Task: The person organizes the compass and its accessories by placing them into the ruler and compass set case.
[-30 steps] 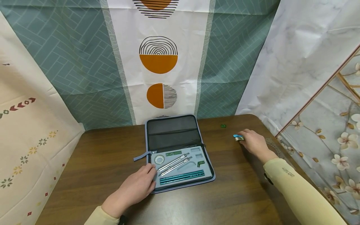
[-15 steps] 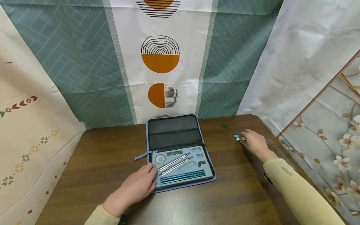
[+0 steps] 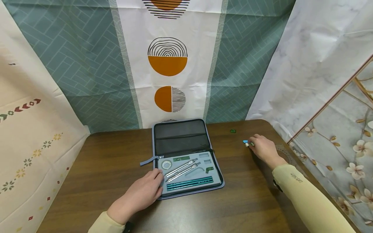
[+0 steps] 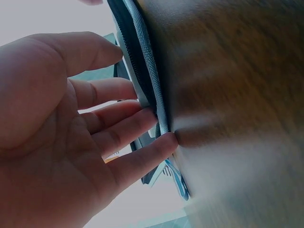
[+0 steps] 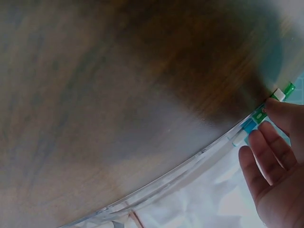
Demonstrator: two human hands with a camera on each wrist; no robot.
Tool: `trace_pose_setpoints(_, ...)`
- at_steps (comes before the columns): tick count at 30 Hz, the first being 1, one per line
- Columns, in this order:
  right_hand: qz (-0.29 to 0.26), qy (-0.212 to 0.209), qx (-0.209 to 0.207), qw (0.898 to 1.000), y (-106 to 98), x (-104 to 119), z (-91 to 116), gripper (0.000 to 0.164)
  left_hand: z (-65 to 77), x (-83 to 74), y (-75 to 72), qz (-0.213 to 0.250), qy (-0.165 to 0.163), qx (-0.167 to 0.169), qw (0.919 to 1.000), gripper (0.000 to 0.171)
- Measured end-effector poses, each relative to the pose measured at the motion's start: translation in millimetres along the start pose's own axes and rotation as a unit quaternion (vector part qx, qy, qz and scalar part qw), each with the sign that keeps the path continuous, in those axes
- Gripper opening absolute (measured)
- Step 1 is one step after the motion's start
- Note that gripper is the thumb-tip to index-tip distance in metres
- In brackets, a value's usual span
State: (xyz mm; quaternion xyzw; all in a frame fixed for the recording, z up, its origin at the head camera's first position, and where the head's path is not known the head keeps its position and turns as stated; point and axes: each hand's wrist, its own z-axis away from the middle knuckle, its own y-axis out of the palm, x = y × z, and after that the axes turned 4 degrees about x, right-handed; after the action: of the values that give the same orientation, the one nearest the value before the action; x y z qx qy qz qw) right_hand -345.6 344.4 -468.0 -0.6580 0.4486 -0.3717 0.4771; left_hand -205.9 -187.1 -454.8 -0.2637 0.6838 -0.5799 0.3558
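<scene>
A zip-up geometry set case (image 3: 179,139) lies unfolded on the wooden table. In its grey tray (image 3: 201,164) are two silver compasses (image 3: 180,169), teal pencils (image 3: 189,183), a round dial-like disc (image 3: 166,165) and small green pieces (image 3: 209,169). My left hand (image 3: 143,191) rests against the case's left edge, fingertips along the zip side (image 4: 147,57). At the right, my right hand (image 3: 263,149) pinches a white eraser with a green sleeve (image 5: 259,115). A small blue-and-white piece (image 5: 248,125) sits right beside the eraser, near the fingertips.
A small green piece (image 3: 233,131) lies near the table's back edge. By the right edge, partly behind my forearm, is a see-through curved piece (image 3: 284,152) with markings. A fabric strap (image 3: 148,160) sticks out left of the case. Hanging cloths (image 3: 87,64) surround the table.
The head view has shifted slightly, so everything sits a little further right in it. Both hands keep their places, the left at the case and the right at the eraser.
</scene>
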Motion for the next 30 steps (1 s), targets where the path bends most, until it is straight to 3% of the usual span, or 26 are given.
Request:
trace_pose_setpoints(9, 0.006, -0.006, 0.008, 1.0, -1.0, 1.7, 0.8, 0.016, 0.5, 0.0, 2.0, -0.01, 0.006, -0.015, 0.9998, 0.037)
trace_pose_setpoints(30, -0.001, -0.023, -0.007, 1.0, -3.0, 13.1, -1.4, 0.017, 0.3, 0.0, 0.1, -0.003, -0.001, -0.005, 1.0, 0.036)
